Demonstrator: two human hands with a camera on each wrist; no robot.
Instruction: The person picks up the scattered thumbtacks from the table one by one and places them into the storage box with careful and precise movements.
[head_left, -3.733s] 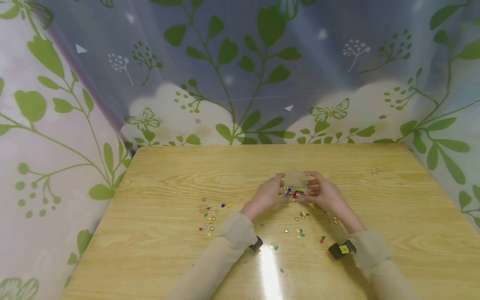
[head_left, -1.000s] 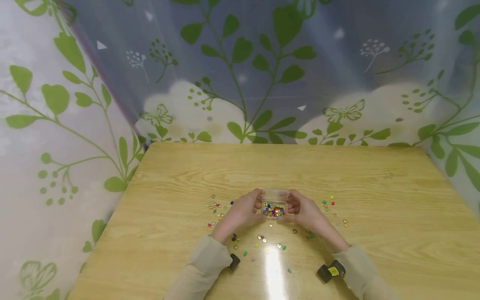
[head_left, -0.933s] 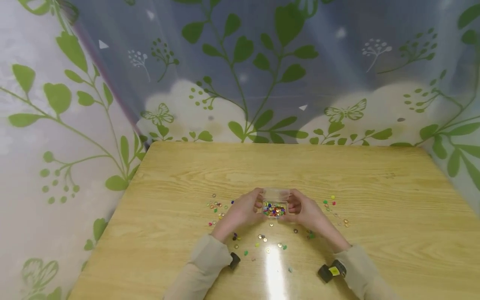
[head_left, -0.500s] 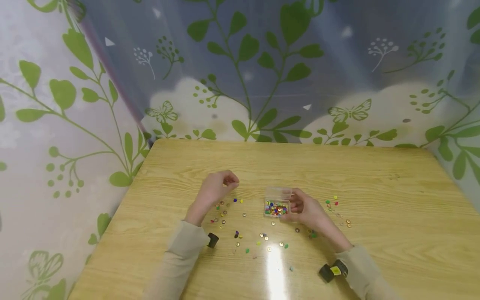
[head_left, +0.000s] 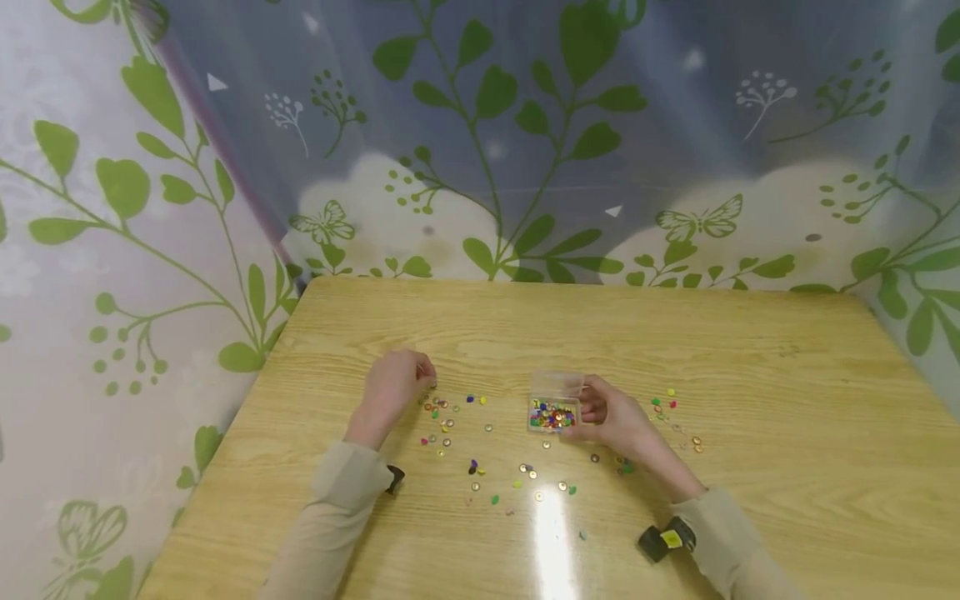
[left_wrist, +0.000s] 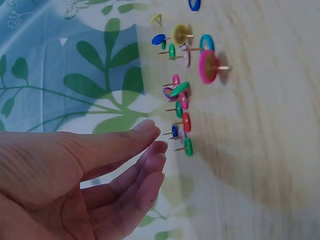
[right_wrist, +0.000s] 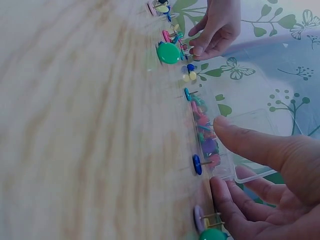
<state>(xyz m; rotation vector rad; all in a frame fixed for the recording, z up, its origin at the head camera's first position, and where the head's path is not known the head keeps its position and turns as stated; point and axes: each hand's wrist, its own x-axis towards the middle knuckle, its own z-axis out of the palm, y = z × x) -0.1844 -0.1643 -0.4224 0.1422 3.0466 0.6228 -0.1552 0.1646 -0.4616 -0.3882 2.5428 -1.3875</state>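
Observation:
A small clear plastic box (head_left: 531, 427) with its lid raised holds many coloured thumbtacks (head_left: 553, 417). My right hand (head_left: 618, 423) grips the box's right side, thumb at the front and fingers behind; the right wrist view shows the thumb (right_wrist: 250, 142) against the box wall. My left hand (head_left: 392, 392) is at the far side of the left scatter of loose thumbtacks (head_left: 447, 423). In the left wrist view its thumb and forefinger tips come close together, right at a row of thumbtacks (left_wrist: 188, 147), with nothing showing between them.
More loose thumbtacks (head_left: 525, 472) lie in front of the box, and others (head_left: 672, 405) beyond the right hand. The wooden table (head_left: 675, 333) meets a leaf-patterned curtain (head_left: 420, 250) at the back. Wrist cameras (head_left: 654, 543) hang close over the tabletop.
My left hand has let go of the box and moved left to the scattered thumbtacks, lowering towards them. Earlier, both hands brought the box to the left; the right hand still holds it.

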